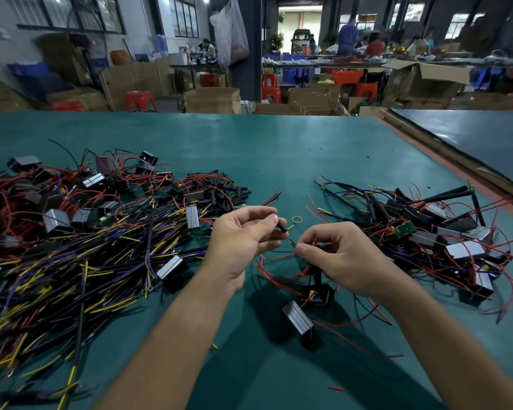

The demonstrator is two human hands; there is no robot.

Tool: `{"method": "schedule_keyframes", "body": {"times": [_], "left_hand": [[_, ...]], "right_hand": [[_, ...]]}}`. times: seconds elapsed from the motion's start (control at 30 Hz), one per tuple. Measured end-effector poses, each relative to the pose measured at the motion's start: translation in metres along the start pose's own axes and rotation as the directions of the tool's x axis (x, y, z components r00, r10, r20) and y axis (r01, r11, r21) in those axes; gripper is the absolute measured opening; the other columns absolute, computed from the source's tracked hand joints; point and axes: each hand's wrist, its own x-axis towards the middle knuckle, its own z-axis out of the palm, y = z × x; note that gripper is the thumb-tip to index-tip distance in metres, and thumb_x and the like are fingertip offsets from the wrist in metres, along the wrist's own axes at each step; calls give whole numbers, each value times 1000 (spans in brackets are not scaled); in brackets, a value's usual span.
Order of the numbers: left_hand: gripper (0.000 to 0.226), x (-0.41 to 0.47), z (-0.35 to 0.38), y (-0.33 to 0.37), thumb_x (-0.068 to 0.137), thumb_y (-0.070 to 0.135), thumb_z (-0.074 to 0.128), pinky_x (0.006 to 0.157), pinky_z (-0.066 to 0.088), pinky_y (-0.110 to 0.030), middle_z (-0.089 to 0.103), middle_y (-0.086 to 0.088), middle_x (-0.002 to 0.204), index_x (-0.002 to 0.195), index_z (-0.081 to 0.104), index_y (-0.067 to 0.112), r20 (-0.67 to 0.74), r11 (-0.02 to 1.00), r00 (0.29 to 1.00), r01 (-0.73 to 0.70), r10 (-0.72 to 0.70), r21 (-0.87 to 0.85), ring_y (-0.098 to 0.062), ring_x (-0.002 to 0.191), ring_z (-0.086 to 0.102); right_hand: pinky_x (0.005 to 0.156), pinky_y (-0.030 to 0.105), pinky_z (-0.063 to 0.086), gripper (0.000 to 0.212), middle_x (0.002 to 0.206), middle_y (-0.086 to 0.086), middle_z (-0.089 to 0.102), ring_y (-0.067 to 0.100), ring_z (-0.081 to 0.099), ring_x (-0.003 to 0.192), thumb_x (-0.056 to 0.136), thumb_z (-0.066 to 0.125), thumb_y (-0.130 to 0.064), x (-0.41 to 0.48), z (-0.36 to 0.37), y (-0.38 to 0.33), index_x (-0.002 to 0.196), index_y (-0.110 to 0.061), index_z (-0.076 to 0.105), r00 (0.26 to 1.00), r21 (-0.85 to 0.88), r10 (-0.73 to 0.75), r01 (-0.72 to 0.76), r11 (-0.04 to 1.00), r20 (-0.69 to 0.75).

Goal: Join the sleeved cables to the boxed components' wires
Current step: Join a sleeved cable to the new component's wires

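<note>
Lying by the left edge of the table (279, 155), spare sleeved cables (71, 250) wait within reach. Near the middle the left hand (240, 235) pinches one sleeved cable (281, 225), tip toward the right hand (338, 255), which pinches a wire (292, 245) of the boxed component (316, 292), probably for aligning both ends

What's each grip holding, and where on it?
Left grip pinches the black sleeved cable near its end. Right grip pinches the boxed component's thin wires near their free ends.

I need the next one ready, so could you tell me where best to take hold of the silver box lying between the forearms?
Probably from above, pinching the box across its two long sides: its ribbed silver face is up, nothing crowds those sides, and a red wire trails off its right end.
</note>
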Motion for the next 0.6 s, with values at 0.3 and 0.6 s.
{"method": "schedule_keyframes", "body": {"times": [0.3,0.6], "left_hand": [[23,0,1,-2,88,-5,47,43,46,-20,62,-7,65,81,64,9,-60,949,997,-33,54,313,-13,45,59],[35,-6,6,-4,86,-11,42,41,45,-19,60,-6,60,70,67,6,119,903,991,9,-67,430,-13,41,55]], "right_hand": [[51,28,34,16,56,5,57,15,46,52,89,70,-14,0,2,2,73,-14,70,999,18,-30,30,999,-26],[47,24,31,20,52,-11,53,9,40,47,88,69,-11,3,1,3,70,-18,70,988,-26,-63,60,998,-144]]}}
